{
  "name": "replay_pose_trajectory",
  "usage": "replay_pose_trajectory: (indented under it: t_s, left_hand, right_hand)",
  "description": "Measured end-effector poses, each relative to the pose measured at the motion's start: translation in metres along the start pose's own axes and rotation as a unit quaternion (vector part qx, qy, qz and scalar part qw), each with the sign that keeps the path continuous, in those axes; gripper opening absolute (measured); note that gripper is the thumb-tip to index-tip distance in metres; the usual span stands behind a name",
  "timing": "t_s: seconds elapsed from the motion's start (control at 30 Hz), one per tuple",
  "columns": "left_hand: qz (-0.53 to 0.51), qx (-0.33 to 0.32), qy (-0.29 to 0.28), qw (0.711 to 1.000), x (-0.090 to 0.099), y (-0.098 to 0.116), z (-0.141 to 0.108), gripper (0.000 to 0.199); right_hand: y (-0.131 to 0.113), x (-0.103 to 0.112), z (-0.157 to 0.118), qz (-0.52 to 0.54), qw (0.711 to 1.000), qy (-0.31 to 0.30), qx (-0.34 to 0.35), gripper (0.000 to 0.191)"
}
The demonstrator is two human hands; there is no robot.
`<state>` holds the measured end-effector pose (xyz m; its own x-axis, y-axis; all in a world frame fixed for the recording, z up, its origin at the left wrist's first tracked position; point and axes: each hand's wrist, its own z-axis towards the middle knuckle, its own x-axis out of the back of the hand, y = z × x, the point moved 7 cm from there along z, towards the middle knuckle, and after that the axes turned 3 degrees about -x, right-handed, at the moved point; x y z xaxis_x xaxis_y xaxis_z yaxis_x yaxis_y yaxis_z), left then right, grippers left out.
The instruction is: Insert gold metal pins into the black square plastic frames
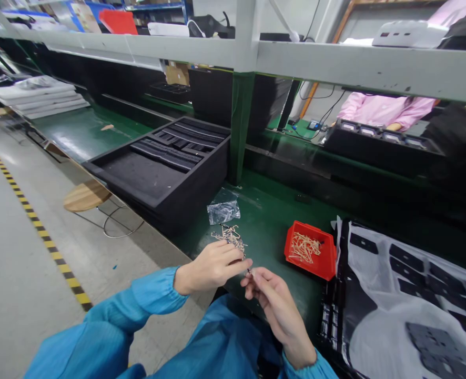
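My left hand (pixel 216 264) is closed in a pinch at the front edge of the green bench, with thumb and forefinger on a small dark piece (pixel 249 271) too tiny to name. From the right, my right hand (pixel 271 296) meets it, its thumb and fingertips pinched at the same piece. Just beyond my left hand lies a loose pile of thin tan and dark pieces (pixel 233 236). Behind the pile is a clear plastic bag (pixel 224 207). A red bin (pixel 323 258) to the right holds similar thin tan pieces (pixel 305 247).
A stack of black foam trays (pixel 158 197) stands at left on the bench. To the right, flat black parts (pixel 404 258) lie on white sheeting. A grey shelf beam (pixel 359 66) crosses above. Opposite, a person in pink (pixel 386 109) sits behind a black tray. A wooden stool (pixel 86 196) stands at left.
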<state>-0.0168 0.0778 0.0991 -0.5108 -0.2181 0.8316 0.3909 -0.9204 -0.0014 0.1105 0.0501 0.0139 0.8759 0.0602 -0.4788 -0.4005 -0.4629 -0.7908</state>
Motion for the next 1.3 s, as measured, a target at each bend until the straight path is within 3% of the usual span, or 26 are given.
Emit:
replay_pose_trajectory:
  t_s: [0.33, 0.5, 0.6, 0.67, 0.73, 0.87, 0.93, 1.0, 1.07, 1.13, 1.2, 1.3]
  left_hand:
    - [0.004, -0.008, 0.008, 1.000, 0.000, 0.011, 0.006, 0.026]
    - [-0.060, 0.044, 0.007, 0.997, -0.001, 0.014, 0.008, 0.028]
    - [-0.168, 0.115, 0.002, 0.979, -0.001, 0.013, 0.008, 0.032]
    - [-0.271, 0.183, -0.007, 0.945, -0.005, 0.013, 0.007, 0.030]
    - [-0.349, 0.256, 0.019, 0.901, -0.014, 0.017, 0.006, 0.024]
    - [-0.395, 0.402, 0.173, 0.807, -0.039, 0.024, -0.002, 0.018]
    - [-0.430, 0.452, 0.254, 0.739, -0.054, 0.020, -0.008, 0.022]
    - [-0.475, 0.472, 0.327, 0.667, -0.062, 0.004, -0.012, 0.026]
    - [-0.501, 0.469, 0.376, 0.622, -0.060, -0.021, -0.012, 0.033]
    - [-0.528, 0.447, 0.378, 0.616, -0.055, -0.046, -0.004, 0.050]
    - [-0.577, 0.413, 0.339, 0.617, -0.055, -0.061, 0.011, 0.080]
    - [-0.661, 0.352, 0.245, 0.616, -0.069, -0.053, 0.036, 0.118]
  right_hand:
    - [-0.006, 0.001, -0.008, 0.003, 1.000, -0.015, 0.017, 0.039]
    - [-0.011, 0.006, -0.013, -0.005, 0.999, 0.008, 0.053, 0.041]
    - [-0.013, 0.011, -0.015, -0.030, 0.995, 0.036, 0.090, 0.038]
    - [-0.015, 0.015, -0.016, -0.055, 0.989, 0.063, 0.124, 0.035]
    - [-0.016, 0.017, -0.016, -0.088, 0.979, 0.090, 0.159, 0.033]
    - [-0.019, 0.015, -0.025, -0.166, 0.950, 0.136, 0.228, 0.023]
    - [-0.024, 0.015, -0.037, -0.199, 0.931, 0.158, 0.261, 0.015]
    - [-0.038, 0.017, -0.056, -0.259, 0.890, 0.176, 0.332, 0.007]
    - [-0.058, 0.024, -0.078, -0.328, 0.817, 0.206, 0.427, 0.016]
    - [-0.075, 0.048, -0.087, -0.350, 0.769, 0.271, 0.462, 0.017]
    - [-0.080, 0.086, -0.076, -0.308, 0.792, 0.351, 0.393, 0.009]
    - [-0.072, 0.112, -0.051, -0.280, 0.836, 0.354, 0.311, 0.036]
